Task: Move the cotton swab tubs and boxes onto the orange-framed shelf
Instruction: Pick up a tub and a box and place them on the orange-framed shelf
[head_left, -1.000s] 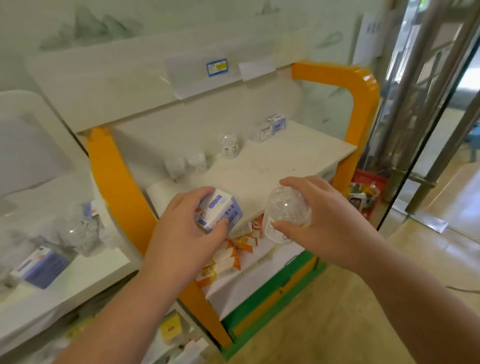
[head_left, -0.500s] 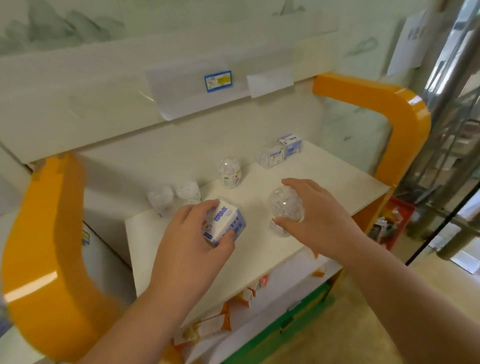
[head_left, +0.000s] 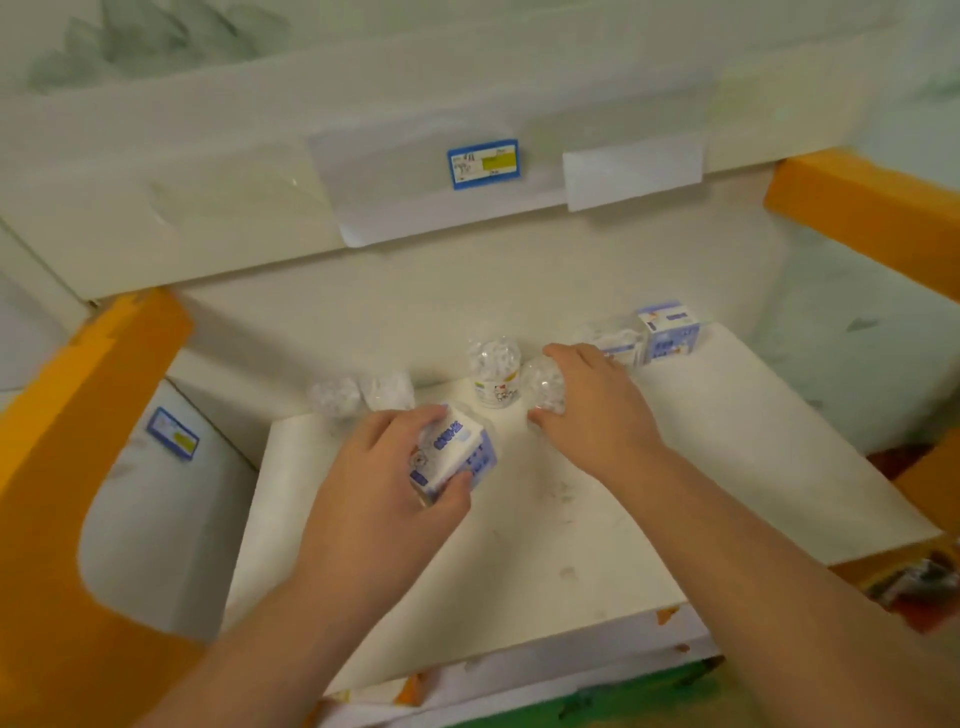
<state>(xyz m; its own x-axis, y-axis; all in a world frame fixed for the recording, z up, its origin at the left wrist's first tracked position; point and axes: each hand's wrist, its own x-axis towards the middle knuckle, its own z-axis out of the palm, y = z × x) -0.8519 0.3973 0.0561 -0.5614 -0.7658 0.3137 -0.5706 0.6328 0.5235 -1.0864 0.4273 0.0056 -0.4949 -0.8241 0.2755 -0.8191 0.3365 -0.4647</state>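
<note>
My left hand (head_left: 382, 483) grips a blue-and-white cotton swab box (head_left: 454, 452) just above the white shelf board (head_left: 727, 467) of the orange-framed shelf (head_left: 78, 415). My right hand (head_left: 592, 410) holds a clear cotton swab tub (head_left: 545, 389) close to the board at the back, right beside an upright clear tub (head_left: 493, 374) with a printed label. Two small clear tubs (head_left: 363, 395) stand at the back left. At the back right sit a flat pack (head_left: 618, 343) and a blue-and-white box (head_left: 667, 332).
The white upper shelf edge carries a blue-and-yellow price tag (head_left: 483, 162) and hangs over the back of the board. Orange frame posts (head_left: 857, 208) flank both sides. Another price tag (head_left: 172, 432) is on the lower left panel. Orange packets show under the board's front edge.
Both hands have moved forward over the shelf board. The right hand carried the clear tub to the back, beside the labelled tub; the left hand brought the box lower over the board.
</note>
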